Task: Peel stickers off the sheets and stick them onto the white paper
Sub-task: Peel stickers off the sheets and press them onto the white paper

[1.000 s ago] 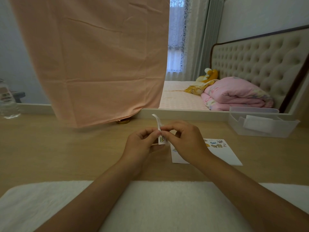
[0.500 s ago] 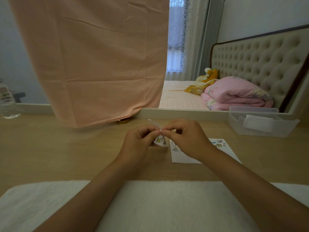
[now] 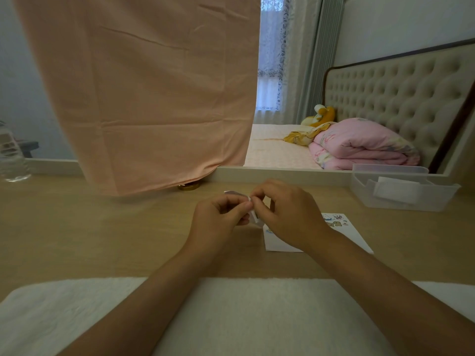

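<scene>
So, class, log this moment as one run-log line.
left hand: pinching sticker strip | right hand: peeling | white paper: on desk

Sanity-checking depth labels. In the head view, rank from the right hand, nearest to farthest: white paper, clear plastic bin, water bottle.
From the right hand:
1. white paper: on the desk, partly under that hand and wrist.
2. clear plastic bin: farther right, at the desk's back edge.
3. water bottle: far left edge of the desk, beyond the left hand.
</scene>
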{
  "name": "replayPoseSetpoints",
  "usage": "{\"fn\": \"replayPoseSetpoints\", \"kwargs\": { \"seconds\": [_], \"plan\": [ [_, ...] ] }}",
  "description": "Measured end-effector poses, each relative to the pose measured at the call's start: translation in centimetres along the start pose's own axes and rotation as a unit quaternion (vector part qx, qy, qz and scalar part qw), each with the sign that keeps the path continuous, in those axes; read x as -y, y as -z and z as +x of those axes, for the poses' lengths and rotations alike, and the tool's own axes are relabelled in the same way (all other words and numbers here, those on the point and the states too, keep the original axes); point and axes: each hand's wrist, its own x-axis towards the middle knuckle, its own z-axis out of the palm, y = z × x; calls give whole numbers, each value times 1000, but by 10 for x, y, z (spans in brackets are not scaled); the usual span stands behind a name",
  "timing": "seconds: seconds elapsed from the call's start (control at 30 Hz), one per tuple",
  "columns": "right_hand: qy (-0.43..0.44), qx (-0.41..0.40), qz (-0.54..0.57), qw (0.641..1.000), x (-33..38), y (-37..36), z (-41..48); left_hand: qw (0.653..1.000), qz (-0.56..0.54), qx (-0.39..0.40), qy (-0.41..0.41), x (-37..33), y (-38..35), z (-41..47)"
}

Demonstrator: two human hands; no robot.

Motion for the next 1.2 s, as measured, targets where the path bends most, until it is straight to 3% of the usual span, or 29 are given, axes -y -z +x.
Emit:
{"fn": "replayPoseSetpoints", "kwargs": {
  "seconds": [0.2,0.4,0.63,0.97,1.2],
  "plan": [
    [-86,-18,120,989,0,-4,3,998,-57,-7,33,-1,-3,-1],
    [-141,1,160,977,3,-5,5,990,-109,-23,88,-2,-5,-2],
    [-218,47,246,943,5,-2,8,994,-71,-28,73,-2,-5,-2],
    [-217,46,198,955,6,0,8,997,-39,-21,58,-2,-3,-3],
    [-294,80,307,902,10,11,12,993,-70,-47,84,-2,-4,-1]
  ]
}}
